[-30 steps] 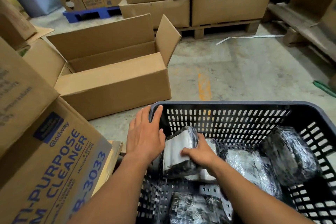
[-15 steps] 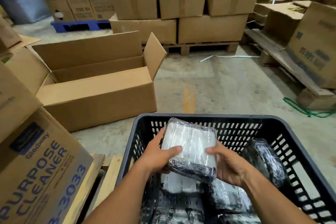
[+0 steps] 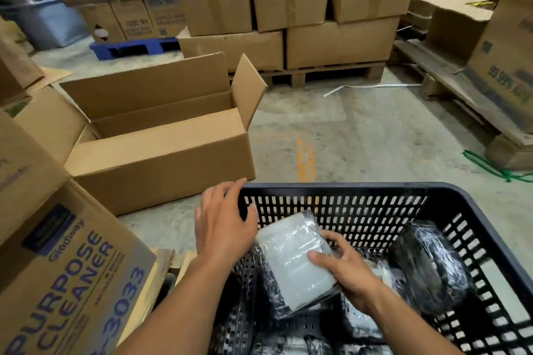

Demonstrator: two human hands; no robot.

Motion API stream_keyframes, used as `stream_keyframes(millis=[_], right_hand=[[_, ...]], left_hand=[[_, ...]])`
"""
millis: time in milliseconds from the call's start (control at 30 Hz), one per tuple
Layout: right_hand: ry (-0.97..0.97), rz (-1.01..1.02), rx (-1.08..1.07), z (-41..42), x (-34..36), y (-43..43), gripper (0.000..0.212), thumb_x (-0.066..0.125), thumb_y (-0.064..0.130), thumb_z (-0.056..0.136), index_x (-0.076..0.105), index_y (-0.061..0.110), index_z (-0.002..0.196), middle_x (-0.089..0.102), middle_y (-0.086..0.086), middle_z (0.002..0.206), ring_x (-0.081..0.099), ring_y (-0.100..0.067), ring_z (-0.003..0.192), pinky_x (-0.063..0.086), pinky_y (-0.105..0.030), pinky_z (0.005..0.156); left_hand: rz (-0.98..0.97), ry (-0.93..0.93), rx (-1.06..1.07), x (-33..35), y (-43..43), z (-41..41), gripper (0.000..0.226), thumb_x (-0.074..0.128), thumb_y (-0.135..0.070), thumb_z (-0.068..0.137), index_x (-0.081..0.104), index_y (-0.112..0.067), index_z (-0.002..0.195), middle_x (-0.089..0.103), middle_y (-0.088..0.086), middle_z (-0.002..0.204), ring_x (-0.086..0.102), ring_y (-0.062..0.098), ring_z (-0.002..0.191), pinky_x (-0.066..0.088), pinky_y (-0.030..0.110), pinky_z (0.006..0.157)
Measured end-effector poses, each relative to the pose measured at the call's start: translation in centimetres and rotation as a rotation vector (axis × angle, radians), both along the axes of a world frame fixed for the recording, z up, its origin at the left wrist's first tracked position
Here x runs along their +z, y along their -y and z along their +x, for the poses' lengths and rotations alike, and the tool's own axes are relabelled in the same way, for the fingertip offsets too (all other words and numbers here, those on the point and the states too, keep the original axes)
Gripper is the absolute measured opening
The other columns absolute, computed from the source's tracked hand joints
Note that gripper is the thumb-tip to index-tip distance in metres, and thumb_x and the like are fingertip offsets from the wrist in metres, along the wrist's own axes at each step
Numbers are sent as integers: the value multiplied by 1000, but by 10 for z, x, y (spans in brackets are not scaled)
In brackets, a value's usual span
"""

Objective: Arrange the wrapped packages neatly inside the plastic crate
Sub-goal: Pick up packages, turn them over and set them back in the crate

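A dark slotted plastic crate (image 3: 346,189) fills the lower right. My right hand (image 3: 344,271) grips a white package wrapped in clear film (image 3: 291,256), tilted against the crate's near left side. My left hand (image 3: 222,225) hovers over the crate's far left corner with fingers spread, off the package. A black wrapped package (image 3: 429,265) leans against the right wall. More wrapped packages (image 3: 360,320) lie on the crate floor, partly hidden by my arms.
An open cardboard box (image 3: 161,153) stands on the concrete floor left of the crate. A printed cleaner carton (image 3: 66,277) is close at lower left. Stacked cartons on a wooden pallet (image 3: 317,78) line the back. A green strap (image 3: 496,167) lies at right.
The white package has come down from above the rim into the crate's left side. My left hand has let go of it and moved up to the corner; my right hand still holds it.
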State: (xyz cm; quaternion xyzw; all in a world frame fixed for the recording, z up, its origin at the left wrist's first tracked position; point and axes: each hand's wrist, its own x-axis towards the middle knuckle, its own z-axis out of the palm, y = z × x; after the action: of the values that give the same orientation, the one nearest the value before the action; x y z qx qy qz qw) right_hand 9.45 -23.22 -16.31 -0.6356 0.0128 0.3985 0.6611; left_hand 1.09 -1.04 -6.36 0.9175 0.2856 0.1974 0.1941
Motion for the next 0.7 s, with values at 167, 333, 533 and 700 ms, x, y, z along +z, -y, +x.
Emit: stream_keyframes(millis=[167, 333, 533, 700], right_hand=[[44, -138, -116, -19, -17, -4, 53, 81, 20, 85, 52, 31, 127, 58, -6, 116, 63, -23, 101, 53, -36, 84], [99, -309, -177, -33, -29, -13, 32, 62, 26, 100, 43, 28, 125, 55, -5, 123, 58, -17, 99, 44, -44, 95], [271, -661, -106, -52, -27, -34, 55, 46, 36, 106, 25, 9, 150, 57, -20, 137, 63, -34, 108, 49, -48, 97], [258, -698, 9, -54, -21, -39, 74, 53, 40, 102, 14, 10, 157, 41, -21, 160, 50, -42, 138, 41, -54, 113]], left_hand=[[-76, -349, -29, -26, -27, -27, 83, 57, -50, 93, 9, -42, 160, 24, 4, 165, 34, 31, 145, 41, 51, 110], [-91, -341, -57, -29, -30, -21, 89, 61, -46, 91, 1, -44, 157, 29, 3, 158, 57, 32, 117, 55, 47, 84], [-74, -378, -40, -33, -31, -20, 93, 61, -43, 92, -5, -45, 157, 28, 6, 159, 59, 30, 112, 48, 39, 77], [-60, -402, -18, -34, -29, -19, 95, 61, -41, 91, -6, -44, 157, 27, 7, 160, 60, 32, 110, 46, 39, 73]])
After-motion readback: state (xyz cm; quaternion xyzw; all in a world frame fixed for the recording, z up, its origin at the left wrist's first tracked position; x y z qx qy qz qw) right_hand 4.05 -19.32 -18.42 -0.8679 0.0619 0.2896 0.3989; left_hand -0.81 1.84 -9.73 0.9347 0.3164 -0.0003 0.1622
